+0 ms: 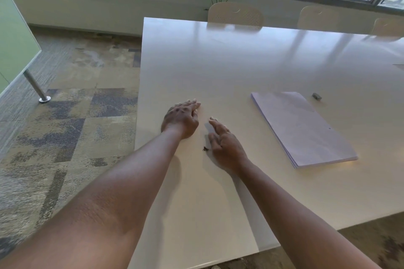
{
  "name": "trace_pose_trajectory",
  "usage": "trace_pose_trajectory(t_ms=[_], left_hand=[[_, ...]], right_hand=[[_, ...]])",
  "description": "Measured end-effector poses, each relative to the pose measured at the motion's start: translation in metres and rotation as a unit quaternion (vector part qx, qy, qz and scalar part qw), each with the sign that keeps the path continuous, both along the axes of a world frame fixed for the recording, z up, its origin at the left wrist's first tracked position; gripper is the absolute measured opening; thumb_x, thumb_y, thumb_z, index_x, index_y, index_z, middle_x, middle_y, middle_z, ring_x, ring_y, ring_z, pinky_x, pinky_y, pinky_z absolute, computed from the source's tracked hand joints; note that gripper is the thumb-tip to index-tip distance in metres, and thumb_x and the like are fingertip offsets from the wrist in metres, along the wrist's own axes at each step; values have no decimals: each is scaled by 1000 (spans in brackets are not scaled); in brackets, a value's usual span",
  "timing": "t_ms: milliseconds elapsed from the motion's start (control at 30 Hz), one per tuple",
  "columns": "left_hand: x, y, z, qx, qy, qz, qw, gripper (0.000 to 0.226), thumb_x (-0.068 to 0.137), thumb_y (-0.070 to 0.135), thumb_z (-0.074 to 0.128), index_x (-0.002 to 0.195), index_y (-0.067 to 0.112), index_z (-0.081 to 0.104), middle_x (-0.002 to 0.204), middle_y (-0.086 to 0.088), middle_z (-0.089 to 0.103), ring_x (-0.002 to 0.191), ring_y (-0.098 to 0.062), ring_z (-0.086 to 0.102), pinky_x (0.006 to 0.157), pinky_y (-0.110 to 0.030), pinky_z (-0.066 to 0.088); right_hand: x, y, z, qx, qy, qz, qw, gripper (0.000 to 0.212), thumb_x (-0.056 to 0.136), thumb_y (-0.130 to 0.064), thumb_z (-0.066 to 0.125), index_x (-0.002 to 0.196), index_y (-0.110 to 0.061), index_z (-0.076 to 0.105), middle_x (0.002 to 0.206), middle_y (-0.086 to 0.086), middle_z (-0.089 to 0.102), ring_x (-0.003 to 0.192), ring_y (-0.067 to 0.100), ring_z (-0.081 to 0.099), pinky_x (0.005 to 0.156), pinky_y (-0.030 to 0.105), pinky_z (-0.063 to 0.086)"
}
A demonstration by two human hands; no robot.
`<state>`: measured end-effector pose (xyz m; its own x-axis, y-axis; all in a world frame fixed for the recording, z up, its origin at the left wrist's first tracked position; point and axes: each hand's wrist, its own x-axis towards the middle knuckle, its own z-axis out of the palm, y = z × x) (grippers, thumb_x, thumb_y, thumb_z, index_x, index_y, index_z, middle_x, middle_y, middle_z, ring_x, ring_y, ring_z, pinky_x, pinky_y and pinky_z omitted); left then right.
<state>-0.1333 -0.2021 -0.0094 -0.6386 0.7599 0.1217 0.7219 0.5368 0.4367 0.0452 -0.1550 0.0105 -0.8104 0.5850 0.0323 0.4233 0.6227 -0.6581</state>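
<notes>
While neither hand holds anything, the left hand (181, 119) lies palm down on the white table (218, 61) just left of the frame's middle. Its fingers are straight and together, pointing to the upper right, close to the table's left edge. Just right of it and a little lower sits a dark speck (205, 148), too small to say what it is, right beside the thumb side of the right hand (225, 140). That hand is loose, fingers a little apart and gently bent, gripping nothing. A shadow under it suggests it is lifted slightly off the top, but whether its heel touches I cannot tell. Further right, well apart from both hands, a stack of paper (303, 126) lies flat in the middle right of the frame. Its long axis runs from the upper left down to the lower right, so one long edge faces the right hand, which is plainly the nearer of the two. I judge a reach for the sheets would go rightward from there. How many sheets are in the stack cannot be made out. Beyond its upper right corner lies a small grey thing (317, 96), maybe an eraser, too blurred to be sure
</notes>
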Motion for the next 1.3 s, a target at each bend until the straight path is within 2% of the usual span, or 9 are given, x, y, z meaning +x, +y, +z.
trace_pose_trajectory(t_ms=[133, 267, 333, 467, 667, 833, 1033, 1167, 1300], left_hand=[[1, -1, 0, 5, -3, 0, 1000, 49, 107, 30, 33, 155, 31, 43, 164, 12, 35, 153, -7, 26, 124, -30, 16], [2, -2, 3, 6, -6, 0, 1000, 49, 107, 29, 34, 155, 30, 44, 164, 12, 35, 153, -6, 26, 124, -29, 16], [2, -2, 3, 8, -6, 0, 1000, 49, 107, 29, 34, 155, 30, 44, 164, 11, 35, 153, -7, 26, 124, -29, 16], [4, -3, 4, 14, -10, 1, 1000, 48, 107, 28, 34, 155, 30, 45, 164, 11, 35, 153, -7, 26, 124, -29, 15], [7, -4, 7, 11, -10, 2, 1000, 49, 108, 28, 34, 156, 28, 43, 165, 10, 34, 154, -7, 25, 125, -28, 14], [8, -4, 6, 16, -16, 2, 1000, 49, 108, 27, 34, 155, 27, 44, 165, 10, 34, 153, -7, 25, 125, -27, 13], [10, -6, 7, 16, -16, 1, 1000, 49, 108, 26, 34, 156, 26, 43, 165, 9, 33, 154, -7, 25, 125, -27, 12], [10, -7, 6, 20, -17, 0, 1000, 49, 107, 25, 33, 156, 26, 43, 166, 8, 33, 154, -8, 25, 125, -26, 11], [10, -7, 6, 25, -15, -3, 1000, 50, 107, 24, 35, 156, 24, 43, 166, 8, 33, 154, -8, 25, 125, -25, 11]], right_hand=[[3, -1, -3, 31, -1, -19, 999, 53, 98, -15, 44, 150, -17, 37, 160, -6, 31, 148, 9, 25, 121, 26, 20], [2, -6, -3, 72, -68, 2, 995, 58, 101, -35, 45, 154, -22, 28, 162, -10, 23, 151, 12, 15, 121, 26, 12], [2, -5, -2, 54, -47, -12, 997, 56, 101, -38, 45, 153, -23, 31, 161, -10, 27, 149, 11, 19, 121, 28, 17], [2, -3, -2, 39, -3, -49, 998, 50, 100, -27, 46, 150, -21, 38, 157, -6, 38, 143, 13, 35, 116, 26, 26], [1, -7, -2, 67, -38, -42, 996, 60, 96, -44, 50, 151, -23, 36, 158, -10, 33, 146, 5, 25, 119, 28, 24], [0, -6, -3, 88, -34, -72, 993, 56, 98, -38, 47, 150, -19, 37, 159, -5, 33, 147, 8, 22, 118, 25, 19], [1, -4, -5, 76, -41, -73, 994, 81, 86, -65, 58, 149, -20, 38, 158, -6, 34, 147, 8, 25, 120, 28, 22], [1, 0, -5, 55, -6, -162, 985, 65, 92, -57, 53, 145, -21, 44, 155, -4, 40, 144, 10, 31, 116, 26, 23], [0, 0, -5, 73, -35, -138, 987, 63, 91, -51, 57, 145, -21, 45, 156, -5, 38, 145, 11, 29, 117, 27, 22]])
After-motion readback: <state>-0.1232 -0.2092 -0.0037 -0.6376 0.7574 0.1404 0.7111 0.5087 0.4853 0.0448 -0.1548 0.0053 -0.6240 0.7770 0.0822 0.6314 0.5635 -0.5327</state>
